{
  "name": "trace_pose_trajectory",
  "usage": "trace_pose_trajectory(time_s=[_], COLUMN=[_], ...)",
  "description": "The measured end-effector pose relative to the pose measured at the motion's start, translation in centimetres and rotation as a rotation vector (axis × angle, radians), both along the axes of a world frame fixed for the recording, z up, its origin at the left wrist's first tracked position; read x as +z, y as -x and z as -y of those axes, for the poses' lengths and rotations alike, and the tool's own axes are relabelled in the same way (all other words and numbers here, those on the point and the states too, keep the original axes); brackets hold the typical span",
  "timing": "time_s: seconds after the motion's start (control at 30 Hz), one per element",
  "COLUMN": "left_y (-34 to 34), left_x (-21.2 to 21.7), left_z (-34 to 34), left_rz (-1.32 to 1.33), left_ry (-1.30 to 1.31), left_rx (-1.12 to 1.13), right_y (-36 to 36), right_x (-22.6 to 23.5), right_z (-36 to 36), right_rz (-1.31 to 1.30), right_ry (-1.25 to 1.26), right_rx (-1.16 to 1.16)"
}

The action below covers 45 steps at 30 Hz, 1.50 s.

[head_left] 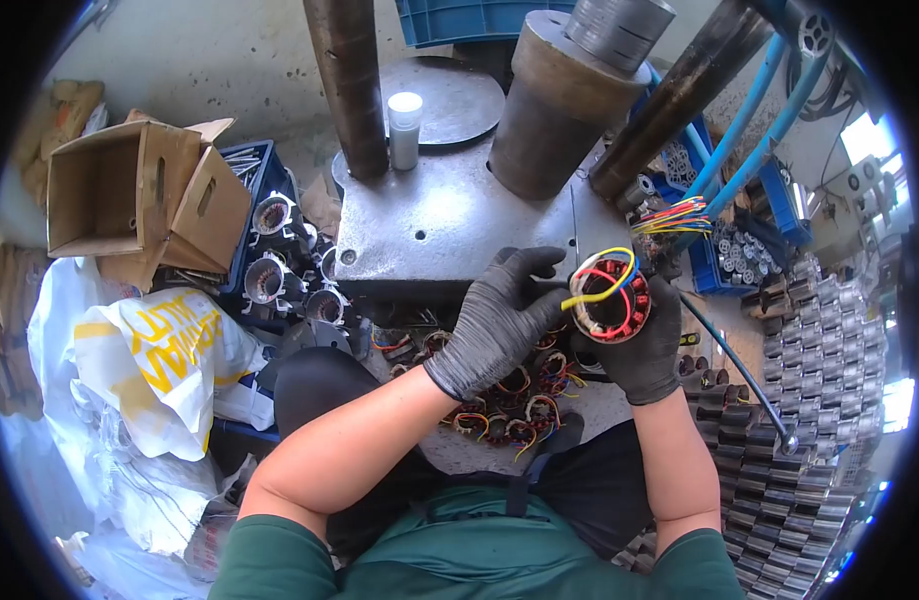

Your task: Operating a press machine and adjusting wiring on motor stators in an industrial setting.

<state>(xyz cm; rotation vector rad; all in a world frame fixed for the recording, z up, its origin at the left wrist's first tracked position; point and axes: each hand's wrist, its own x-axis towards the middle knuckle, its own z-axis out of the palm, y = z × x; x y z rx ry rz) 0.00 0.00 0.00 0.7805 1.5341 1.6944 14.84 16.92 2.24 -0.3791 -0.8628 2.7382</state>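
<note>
My gloved right hand [647, 352] is closed around a small wound motor stator [639, 306], a ring with red coils inside. Yellow, red, blue and white lead wires loop out over its opening. My gloved left hand [494, 328] is just left of the ring, thumb and forefinger apart with a gap between them. Its thumb tip lies at the end of the yellow wire [597, 297], with no firm grip visible. Both hands are above the front edge of a steel press bed [439, 235]. Below them, between my legs, several similar stators [514, 380] with coloured wires lie in a group.
A pale cylinder [404, 135] and a thick steel ram [554, 115] stand on the bed between dark columns. Cardboard boxes [99, 195], motor housings [269, 280] and plastic bags [159, 370] are left. At right are stacked metal cylinders [819, 360], a long-handled rod [739, 370] and blue hoses [764, 130].
</note>
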Motion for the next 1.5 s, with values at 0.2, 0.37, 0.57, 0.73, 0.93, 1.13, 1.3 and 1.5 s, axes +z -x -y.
trace_pose_trajectory(time_s=[0.2,0.37,0.57,0.73,0.93,1.13,1.3,1.5], left_y=[-0.6,0.0,-0.8,-0.2,-0.3,-1.2,-0.7,-0.5], left_x=[1.9,1.0,1.9,1.4,0.8,0.7,1.6,1.1], left_z=[0.0,-0.1,-0.4,-0.8,-1.2,-2.1,-1.3,-1.6], left_rz=[-0.545,-0.569,-0.666,-0.748,-0.841,-0.392,-0.759,-0.715], left_ry=[-0.206,-0.251,-0.235,-0.288,-0.264,-0.203,0.098,0.130], left_rx=[0.076,0.031,0.004,-0.031,-0.019,0.097,-0.029,0.061], right_y=[-0.8,-1.9,-3.0,-2.5,-1.7,-1.2,-1.7,-0.9], right_x=[-0.4,-2.3,-3.4,-2.7,0.7,0.4,-0.4,-0.8], right_z=[0.8,0.9,-0.4,0.2,1.4,2.1,2.4,3.1], right_rz=[0.132,-0.089,-0.006,0.352,0.135,0.132,0.181,0.195], right_ry=[-0.242,-0.566,-1.763,-0.776,-0.577,-0.545,-0.578,-0.603], right_rx=[-0.031,-0.153,-0.369,-0.089,0.099,0.068,0.047,-0.031])
